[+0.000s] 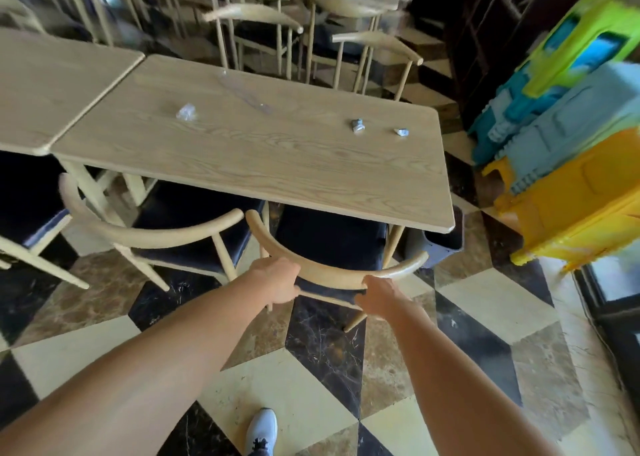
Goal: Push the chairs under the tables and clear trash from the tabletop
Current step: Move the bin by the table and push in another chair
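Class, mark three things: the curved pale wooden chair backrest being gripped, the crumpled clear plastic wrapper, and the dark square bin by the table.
curved pale wooden chair backrest (332,275): head view, middle of rail.
crumpled clear plastic wrapper (186,112): head view, its centre.
dark square bin (446,256): head view, outer wall.

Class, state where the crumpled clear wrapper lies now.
Head view: the clear wrapper lies left of centre on the table, far left of two grey wads.
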